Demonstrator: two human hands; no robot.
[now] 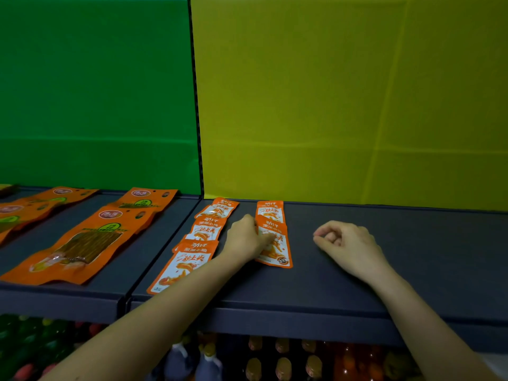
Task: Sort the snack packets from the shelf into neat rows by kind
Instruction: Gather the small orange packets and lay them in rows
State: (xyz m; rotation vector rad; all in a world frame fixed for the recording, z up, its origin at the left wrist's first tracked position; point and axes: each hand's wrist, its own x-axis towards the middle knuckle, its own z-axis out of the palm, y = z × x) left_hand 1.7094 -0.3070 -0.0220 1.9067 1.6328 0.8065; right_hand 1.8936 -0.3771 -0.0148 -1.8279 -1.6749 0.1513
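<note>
Five small orange snack packets [206, 232] lie on the right shelf section; at least four large orange packets [79, 244] lie on the left.

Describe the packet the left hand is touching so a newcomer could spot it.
On the dark shelf before the yellow backdrop, small orange packets form two columns. It is the right column's front packet, under the left hand, overlapping the packet behind.

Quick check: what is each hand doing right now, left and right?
Left hand: fingers pressing on a small orange packet lying on the shelf; not lifted.
Right hand: loosely curled, holding nothing.
</note>
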